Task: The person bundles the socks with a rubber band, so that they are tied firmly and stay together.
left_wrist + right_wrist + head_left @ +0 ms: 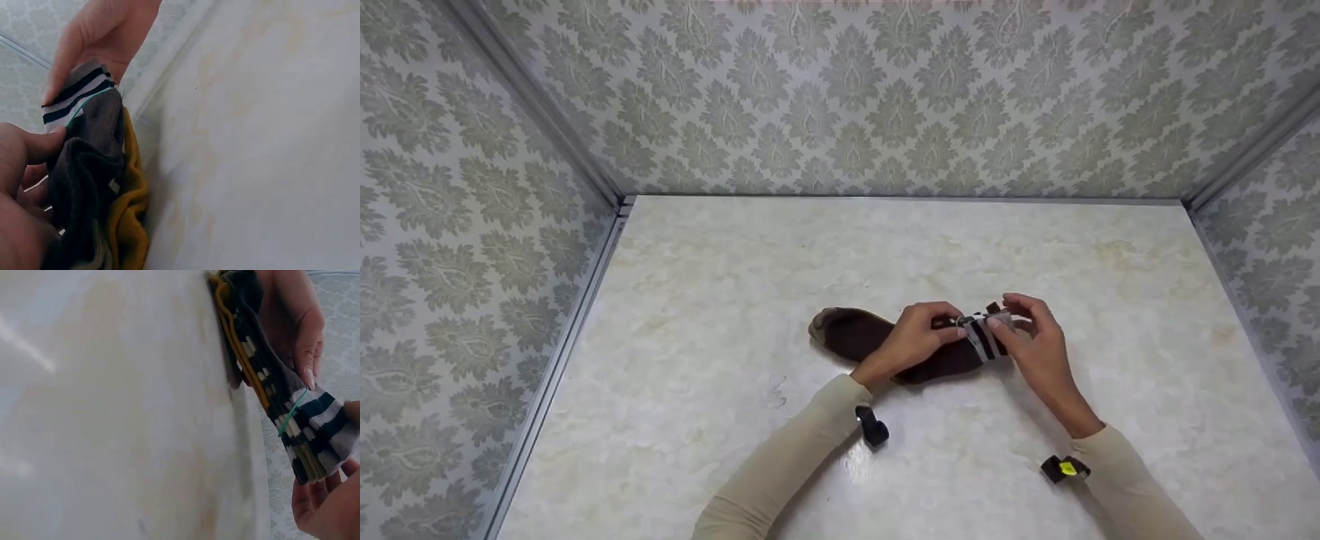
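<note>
Leaf-patterned walls (851, 90) fill the back and sides, and here's the pale marbled table (720, 255) spreading between them. In come two beige sleeves, the left (795, 457) and the right (1140, 480), and between their cuffs and the far edge, just right of centre, there's the sock bundle (851, 335), brown on top, foot end to the left! How much of it rests on the table, I can't tell. Left hand (915, 334) pinching it beside the striped tops (979, 339), right hand (1041, 349) gripping those tops at the end. From overhead it reads as mostly one dark sock, but look from either wrist: a mustard layer (133, 202) runs underneath, and the right wrist view adds cream-and-dark stripes along the stacked edges. Only the head view gives us the black wrist devices (872, 427), one bearing a yellow patch (1067, 468). And smallest, clear only from the wrists, a thin green band (291, 412) crosses the bundle, close to a left fingertip!
</note>
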### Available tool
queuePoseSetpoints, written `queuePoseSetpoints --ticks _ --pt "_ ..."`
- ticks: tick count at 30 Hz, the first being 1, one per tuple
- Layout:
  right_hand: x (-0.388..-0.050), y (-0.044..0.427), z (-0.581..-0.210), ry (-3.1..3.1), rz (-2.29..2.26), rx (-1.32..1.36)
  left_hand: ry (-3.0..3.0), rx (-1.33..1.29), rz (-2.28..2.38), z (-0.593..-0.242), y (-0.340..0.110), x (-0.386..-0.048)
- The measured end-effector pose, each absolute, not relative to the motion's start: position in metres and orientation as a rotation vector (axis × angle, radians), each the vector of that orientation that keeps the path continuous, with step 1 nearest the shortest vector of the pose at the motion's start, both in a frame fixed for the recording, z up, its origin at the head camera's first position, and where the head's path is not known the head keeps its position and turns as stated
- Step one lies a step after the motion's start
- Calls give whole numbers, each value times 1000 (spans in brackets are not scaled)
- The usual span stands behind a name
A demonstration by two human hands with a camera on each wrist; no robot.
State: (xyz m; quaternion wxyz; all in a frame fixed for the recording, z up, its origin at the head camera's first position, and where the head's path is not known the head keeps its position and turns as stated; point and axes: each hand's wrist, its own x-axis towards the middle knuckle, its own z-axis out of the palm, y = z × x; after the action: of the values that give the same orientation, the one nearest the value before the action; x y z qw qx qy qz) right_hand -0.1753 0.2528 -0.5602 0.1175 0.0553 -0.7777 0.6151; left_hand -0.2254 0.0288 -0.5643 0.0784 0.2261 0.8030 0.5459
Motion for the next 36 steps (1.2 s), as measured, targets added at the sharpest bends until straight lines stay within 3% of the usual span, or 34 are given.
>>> queuePoseSetpoints --ticks 10,25,36 --pt "-158 249 -565 -2213 1293 187 2223 440 1880 -564 23 -230" --pt "-160 234 -571 -2327 1287 299 1908 175 2099 -565 19 -237" --pt "-175 235 -573 -2343 1290 280 1884 135 2102 -565 18 -235"
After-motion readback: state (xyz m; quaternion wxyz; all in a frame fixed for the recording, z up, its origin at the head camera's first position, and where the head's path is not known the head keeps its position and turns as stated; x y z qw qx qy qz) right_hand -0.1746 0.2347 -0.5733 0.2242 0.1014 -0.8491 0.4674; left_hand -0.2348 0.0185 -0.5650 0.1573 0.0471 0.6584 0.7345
